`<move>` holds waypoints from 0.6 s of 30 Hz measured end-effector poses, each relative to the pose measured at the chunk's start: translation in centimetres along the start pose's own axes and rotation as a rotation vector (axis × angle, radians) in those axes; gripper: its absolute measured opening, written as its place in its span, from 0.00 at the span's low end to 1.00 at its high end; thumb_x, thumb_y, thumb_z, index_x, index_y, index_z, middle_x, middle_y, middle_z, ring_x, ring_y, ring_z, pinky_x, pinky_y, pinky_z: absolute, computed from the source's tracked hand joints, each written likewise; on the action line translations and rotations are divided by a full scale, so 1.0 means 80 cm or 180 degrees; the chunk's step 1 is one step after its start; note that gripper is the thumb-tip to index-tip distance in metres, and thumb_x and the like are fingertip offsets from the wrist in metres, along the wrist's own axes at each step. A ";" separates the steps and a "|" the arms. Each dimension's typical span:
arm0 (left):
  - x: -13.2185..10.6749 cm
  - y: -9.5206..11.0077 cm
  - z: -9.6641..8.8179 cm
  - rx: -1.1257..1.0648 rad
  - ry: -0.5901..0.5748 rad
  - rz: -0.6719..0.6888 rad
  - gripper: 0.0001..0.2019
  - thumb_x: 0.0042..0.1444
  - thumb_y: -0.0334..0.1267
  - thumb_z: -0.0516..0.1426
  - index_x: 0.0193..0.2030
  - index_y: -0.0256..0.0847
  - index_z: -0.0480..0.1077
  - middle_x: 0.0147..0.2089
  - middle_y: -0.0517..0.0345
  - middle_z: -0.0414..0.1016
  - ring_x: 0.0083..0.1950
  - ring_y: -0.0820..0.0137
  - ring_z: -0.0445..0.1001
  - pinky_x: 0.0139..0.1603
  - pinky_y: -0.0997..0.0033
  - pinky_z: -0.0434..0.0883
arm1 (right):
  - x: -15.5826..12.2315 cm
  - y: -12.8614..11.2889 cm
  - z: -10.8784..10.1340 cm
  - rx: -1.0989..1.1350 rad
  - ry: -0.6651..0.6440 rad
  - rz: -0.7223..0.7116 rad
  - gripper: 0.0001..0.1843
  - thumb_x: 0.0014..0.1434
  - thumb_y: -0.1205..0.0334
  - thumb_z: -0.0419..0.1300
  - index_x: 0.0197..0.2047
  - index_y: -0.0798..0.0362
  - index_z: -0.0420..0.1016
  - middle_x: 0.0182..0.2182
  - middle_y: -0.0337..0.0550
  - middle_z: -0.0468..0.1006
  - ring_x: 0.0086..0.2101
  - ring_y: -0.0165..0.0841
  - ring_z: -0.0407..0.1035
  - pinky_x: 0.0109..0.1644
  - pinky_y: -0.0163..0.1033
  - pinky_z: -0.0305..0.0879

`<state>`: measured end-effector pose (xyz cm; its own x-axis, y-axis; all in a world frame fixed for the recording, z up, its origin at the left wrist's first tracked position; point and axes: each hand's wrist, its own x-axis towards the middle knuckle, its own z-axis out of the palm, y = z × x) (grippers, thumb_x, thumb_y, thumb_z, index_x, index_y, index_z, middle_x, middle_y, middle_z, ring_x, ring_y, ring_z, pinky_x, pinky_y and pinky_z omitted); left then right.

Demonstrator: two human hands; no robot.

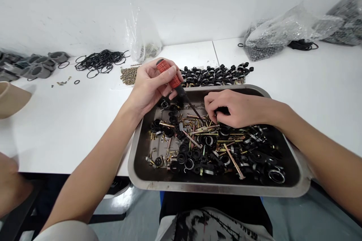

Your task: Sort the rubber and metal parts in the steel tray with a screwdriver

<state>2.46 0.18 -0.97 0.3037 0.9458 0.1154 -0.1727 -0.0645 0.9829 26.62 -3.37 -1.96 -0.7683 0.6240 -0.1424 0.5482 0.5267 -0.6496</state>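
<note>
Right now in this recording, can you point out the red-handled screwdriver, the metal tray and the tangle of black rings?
red-handled screwdriver (175,81): head view, on the red handle
metal tray (217,188): head view, on its near rim
tangle of black rings (100,61): head view, middle of the heap

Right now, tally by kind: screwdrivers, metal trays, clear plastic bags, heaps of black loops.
Screwdriver: 1
Metal tray: 1
Clear plastic bags: 3
Heaps of black loops: 2
Total: 7
</note>
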 end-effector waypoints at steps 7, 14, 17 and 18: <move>0.001 -0.003 -0.003 -0.0081 -0.0188 0.0253 0.15 0.51 0.46 0.70 0.32 0.40 0.73 0.33 0.54 0.77 0.20 0.78 0.67 0.17 0.74 0.65 | 0.000 0.000 0.000 -0.0025 0.0028 -0.0047 0.08 0.56 0.67 0.54 0.29 0.52 0.74 0.38 0.45 0.74 0.35 0.34 0.64 0.42 0.45 0.59; 0.003 -0.002 -0.005 -0.0098 0.0121 0.0004 0.16 0.50 0.47 0.71 0.33 0.41 0.72 0.32 0.56 0.77 0.23 0.75 0.72 0.17 0.75 0.64 | 0.001 -0.001 0.000 -0.0008 0.0025 -0.0044 0.08 0.55 0.69 0.54 0.28 0.53 0.73 0.37 0.44 0.73 0.33 0.32 0.64 0.42 0.44 0.58; 0.003 -0.002 -0.005 -0.0147 0.0067 0.0071 0.16 0.50 0.46 0.71 0.33 0.41 0.72 0.32 0.56 0.77 0.22 0.76 0.71 0.17 0.75 0.64 | 0.001 -0.001 0.000 0.0023 0.0027 -0.0049 0.08 0.55 0.69 0.55 0.28 0.52 0.73 0.37 0.44 0.73 0.34 0.33 0.64 0.42 0.44 0.58; 0.003 -0.002 -0.005 -0.0175 0.0043 0.0100 0.15 0.51 0.46 0.71 0.33 0.40 0.71 0.32 0.56 0.77 0.22 0.76 0.70 0.16 0.75 0.64 | 0.001 -0.001 0.000 0.0034 0.0024 -0.0045 0.08 0.55 0.69 0.55 0.28 0.52 0.73 0.37 0.44 0.73 0.34 0.33 0.64 0.42 0.44 0.58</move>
<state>2.16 0.58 -1.13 0.2846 0.9478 0.1437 -0.2333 -0.0769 0.9694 26.55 -3.36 -1.89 -0.7735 0.6209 -0.1273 0.5336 0.5295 -0.6594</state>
